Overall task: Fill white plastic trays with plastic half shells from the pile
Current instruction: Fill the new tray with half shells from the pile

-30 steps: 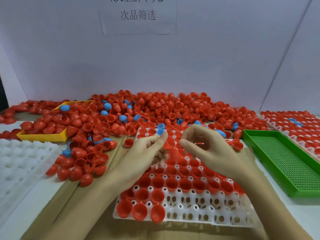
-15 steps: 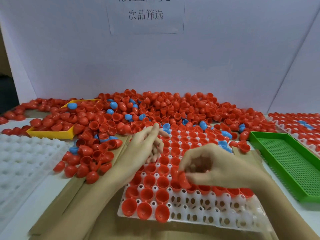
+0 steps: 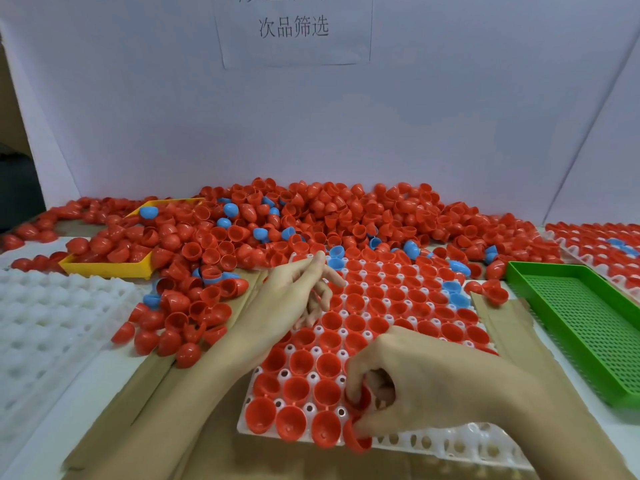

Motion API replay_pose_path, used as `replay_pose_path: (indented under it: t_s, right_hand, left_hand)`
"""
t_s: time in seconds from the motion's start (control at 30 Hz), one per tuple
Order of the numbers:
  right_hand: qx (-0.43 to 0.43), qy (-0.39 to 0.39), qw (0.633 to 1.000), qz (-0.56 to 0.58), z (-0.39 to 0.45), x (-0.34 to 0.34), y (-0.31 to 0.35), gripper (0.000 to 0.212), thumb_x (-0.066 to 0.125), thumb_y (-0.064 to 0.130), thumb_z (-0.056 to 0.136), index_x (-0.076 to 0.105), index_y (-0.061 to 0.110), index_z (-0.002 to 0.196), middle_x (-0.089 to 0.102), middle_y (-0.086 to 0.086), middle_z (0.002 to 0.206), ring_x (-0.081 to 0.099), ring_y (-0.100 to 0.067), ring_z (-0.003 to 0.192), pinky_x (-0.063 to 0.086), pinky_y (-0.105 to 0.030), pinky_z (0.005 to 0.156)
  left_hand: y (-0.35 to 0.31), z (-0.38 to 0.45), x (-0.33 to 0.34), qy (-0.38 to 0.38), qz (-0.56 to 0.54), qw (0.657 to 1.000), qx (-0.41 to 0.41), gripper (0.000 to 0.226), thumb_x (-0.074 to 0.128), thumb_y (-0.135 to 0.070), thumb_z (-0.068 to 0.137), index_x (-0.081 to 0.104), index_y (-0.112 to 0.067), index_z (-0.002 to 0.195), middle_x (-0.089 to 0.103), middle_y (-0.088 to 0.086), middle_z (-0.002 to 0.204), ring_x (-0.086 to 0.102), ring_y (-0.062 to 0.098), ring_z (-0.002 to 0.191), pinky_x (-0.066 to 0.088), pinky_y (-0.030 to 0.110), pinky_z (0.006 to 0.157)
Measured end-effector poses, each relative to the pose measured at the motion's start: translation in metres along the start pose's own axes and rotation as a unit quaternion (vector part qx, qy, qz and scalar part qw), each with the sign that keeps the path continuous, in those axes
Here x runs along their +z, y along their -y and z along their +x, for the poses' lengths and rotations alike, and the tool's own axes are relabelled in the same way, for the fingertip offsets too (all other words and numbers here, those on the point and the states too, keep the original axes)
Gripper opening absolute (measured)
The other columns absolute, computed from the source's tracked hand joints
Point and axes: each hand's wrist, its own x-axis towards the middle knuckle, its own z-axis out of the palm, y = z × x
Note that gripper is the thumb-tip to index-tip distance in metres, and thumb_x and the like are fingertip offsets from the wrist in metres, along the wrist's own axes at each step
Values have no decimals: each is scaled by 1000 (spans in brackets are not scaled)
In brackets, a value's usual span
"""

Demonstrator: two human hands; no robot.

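The right hand (image 3: 426, 386) has come down from mid-air to the near edge of the white plastic socket tray (image 3: 460, 445), fingers curled, pinching a red plastic half shell (image 3: 358, 441) at the front row; a second red shell seems tucked behind the fingers. The left hand (image 3: 294, 299) has shifted left, fingers loosely spread above the tray, holding nothing visible. Judgement: one more socket is being filled; the front right sockets remain vacant. The mixed red and blue shell pile (image 3: 311, 223) lies behind. A spare white tray (image 3: 45, 320), yellow tray (image 3: 107, 268) and green perforated tray (image 3: 585, 327) flank it.
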Motion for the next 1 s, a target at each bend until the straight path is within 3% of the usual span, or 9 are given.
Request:
replay_pose_path:
  t_s: [0.27,0.4,0.47,0.53,0.67,0.73,0.8,0.9,1.0]
  right_hand:
    - [-48,-52,990,126,-9,-20,-24,18,79,45,93,76,27,93,52,-1,59,41,-12,50,33,-23,50]
    - [-40,-147,973,172,-17,-30,-50,17,75,38,97,78,23,90,50,3,58,36,-15,50,29,-26,49]
    - [-17,-213,956,201,-23,-33,-66,27,72,45,98,79,21,91,46,3,57,32,-14,50,27,-21,48]
    - [14,-284,925,252,-28,-34,-81,40,69,55,96,79,17,90,37,1,56,28,-14,49,27,-20,47]
    - [47,-386,834,390,-29,-34,-110,41,66,49,95,77,10,90,23,2,63,19,-14,56,24,-20,48]
    - [51,-407,801,435,-28,-34,-119,38,67,48,94,77,12,92,17,-2,68,14,-16,59,22,-21,49]
    - [49,-418,781,461,-27,-33,-124,36,68,48,93,78,14,92,13,-5,70,11,-18,60,21,-19,48]
    - [51,-425,769,475,-25,-32,-128,34,68,47,94,79,14,91,15,-2,67,12,-16,58,26,-16,44]
    - [54,-423,768,478,-22,-31,-127,35,68,46,93,79,13,91,21,2,63,13,-17,58,26,-17,46]
  left_hand:
    - [0,2,-10,-16,17,1000,17,44,45,-44,108,75,-17,93,63,2,68,51,14,51,37,21,43]
    - [1,8,-30,-99,120,986,63,25,55,-29,106,73,-18,93,66,-3,69,55,9,53,42,17,51]
    - [2,11,-52,-191,303,928,101,10,62,-22,101,70,-20,95,67,-8,79,60,5,65,44,17,61]
    - [2,8,-78,-209,486,844,91,6,65,-20,97,67,-22,102,63,-5,95,59,14,88,45,26,73]
    - [10,5,-109,24,674,736,-58,37,62,-31,97,53,-27,133,43,-4,126,39,17,114,42,33,102]
    - [17,7,-108,34,668,741,-65,40,63,-26,97,47,-26,133,37,-3,126,38,16,115,44,34,103]
    - [20,10,-104,-12,646,762,-38,29,65,-25,97,50,-25,121,39,-5,117,40,14,112,47,32,92]
    - [24,12,-105,-46,636,770,-10,22,69,-29,95,49,-26,105,48,-9,107,41,12,106,40,26,78]
    - [31,12,-108,-85,614,784,30,23,74,-30,92,55,-25,103,59,-8,102,49,16,102,45,31,83]
